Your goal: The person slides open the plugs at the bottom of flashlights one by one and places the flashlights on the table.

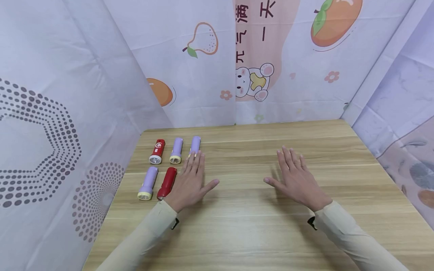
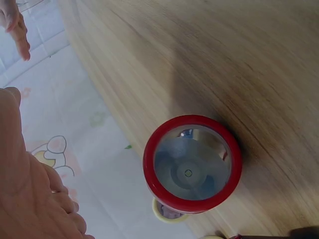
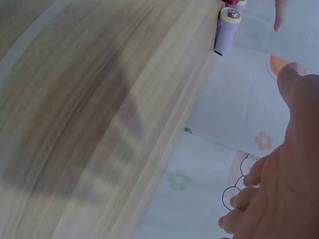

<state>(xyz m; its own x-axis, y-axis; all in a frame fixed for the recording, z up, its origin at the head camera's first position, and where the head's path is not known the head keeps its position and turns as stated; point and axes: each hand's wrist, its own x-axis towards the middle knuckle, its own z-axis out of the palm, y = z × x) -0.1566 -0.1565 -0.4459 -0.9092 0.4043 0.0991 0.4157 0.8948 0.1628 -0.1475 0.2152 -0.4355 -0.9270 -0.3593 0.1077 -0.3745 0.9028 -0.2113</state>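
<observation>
My left hand [image 1: 188, 184] is held palm down with straight fingers, just right of a dark red flashlight [image 1: 168, 180]. Its fingertips overlap the lower end of a lavender flashlight [image 1: 195, 145] in the head view. Seen from the left wrist, the dark red flashlight [image 2: 149, 164] points its clear lens at the camera, and the left hand [image 2: 30, 194] is beside it. My right hand [image 1: 298, 180] hovers over the table's right half, fingers extended, holding nothing. Its shadow falls on the wood in the right wrist view, where the right hand [image 3: 289, 184] also shows.
More flashlights lie at the table's left: a red one with a white head [image 1: 157, 151], a lavender one with a yellow head [image 1: 176, 150], and another lavender one [image 1: 148, 183] in front. Printed curtains [image 1: 203, 90] hang along the back and sides of the wooden table [image 1: 237, 226].
</observation>
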